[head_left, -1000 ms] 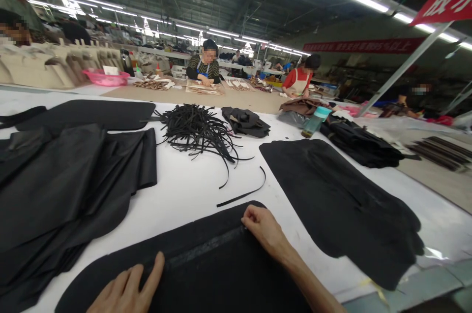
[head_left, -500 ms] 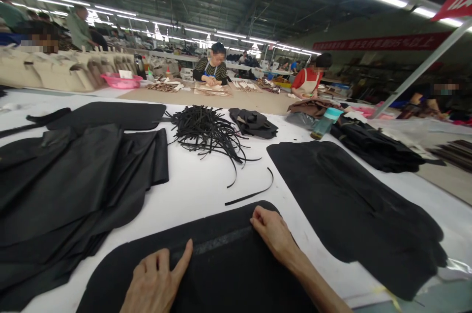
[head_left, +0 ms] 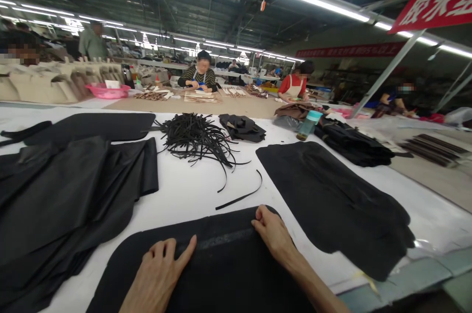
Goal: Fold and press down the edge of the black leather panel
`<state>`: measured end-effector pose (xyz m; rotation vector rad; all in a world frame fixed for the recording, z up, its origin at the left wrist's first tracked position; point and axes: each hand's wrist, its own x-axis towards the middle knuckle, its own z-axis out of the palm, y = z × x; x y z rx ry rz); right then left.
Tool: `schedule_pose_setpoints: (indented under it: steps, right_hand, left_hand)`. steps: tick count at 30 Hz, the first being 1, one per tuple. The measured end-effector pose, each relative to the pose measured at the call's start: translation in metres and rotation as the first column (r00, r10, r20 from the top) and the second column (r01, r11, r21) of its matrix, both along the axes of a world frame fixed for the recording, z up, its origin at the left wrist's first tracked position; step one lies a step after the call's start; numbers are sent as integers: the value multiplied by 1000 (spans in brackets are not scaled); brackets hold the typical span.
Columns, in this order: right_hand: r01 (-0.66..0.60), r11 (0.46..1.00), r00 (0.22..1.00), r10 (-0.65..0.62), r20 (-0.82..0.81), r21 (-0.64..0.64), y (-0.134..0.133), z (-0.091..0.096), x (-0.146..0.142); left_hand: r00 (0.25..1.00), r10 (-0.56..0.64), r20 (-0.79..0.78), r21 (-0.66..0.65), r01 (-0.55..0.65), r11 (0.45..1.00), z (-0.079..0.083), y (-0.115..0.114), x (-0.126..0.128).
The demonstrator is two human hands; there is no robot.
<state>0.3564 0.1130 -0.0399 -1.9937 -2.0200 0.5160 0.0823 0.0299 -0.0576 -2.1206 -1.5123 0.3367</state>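
A large black rounded panel [head_left: 224, 268] lies flat on the white table in front of me. Across its upper part runs a faint, greyish shiny band [head_left: 223, 240]. My left hand [head_left: 157, 268] rests on the panel at the band's left end, thumb stretched out and fingers bent but apart. At the band's right end, close to the panel's top corner, my right hand [head_left: 275, 236] has thumb and fingers pinched together; what is between them is hidden. Just beyond the panel lies one loose narrow black strip [head_left: 243, 192].
A heap of black strips [head_left: 195, 136] lies ahead, beside folded black pieces [head_left: 241, 127]. Black sheets [head_left: 70, 195] are piled left; another black panel [head_left: 332, 200] lies right. A turquoise-lidded bottle [head_left: 309, 126] stands behind it. Co-workers [head_left: 199, 77] sit at the opposite table.
The view has swung a little to the right, so the surroundings sit further left. Both hands keep nearly the same places on the panel.
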Motion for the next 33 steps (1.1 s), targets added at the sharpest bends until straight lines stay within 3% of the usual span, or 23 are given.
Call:
schedule_pose_setpoints:
  steps: [5, 14, 16, 19, 24, 28, 33]
  right_hand:
    - [-62, 998, 974, 53, 222, 34, 1, 3, -2]
    - [-2, 995, 945, -30, 326, 98, -3, 27, 22]
    - [-57, 988, 949, 10, 315, 142, -11, 32, 9]
    - [-234, 949, 949, 176, 262, 212, -27, 32, -25]
    - [-477, 845, 866, 405, 294, 242, -44, 9, -72]
    - [-580, 785, 792, 481, 377, 217, -46, -5, -78]
    - [-589, 783, 776, 480, 409, 198, -48, -4, -74]
  left_hand:
    - [999, -22, -30, 38, 23, 999, -7, 1, -1]
    - [999, -40, 16, 54, 39, 998, -16, 5, -6]
    - [999, -35, 23, 47, 34, 998, -13, 4, -4]
    - [999, -15, 33, 34, 14, 999, -4, 2, -1]
    - [999, 35, 41, 4, -35, 999, 4, 0, 4]
    - [993, 58, 102, -24, -56, 998, 3, -1, 4]
    - [987, 50, 154, -40, -44, 998, 4, -1, 0]
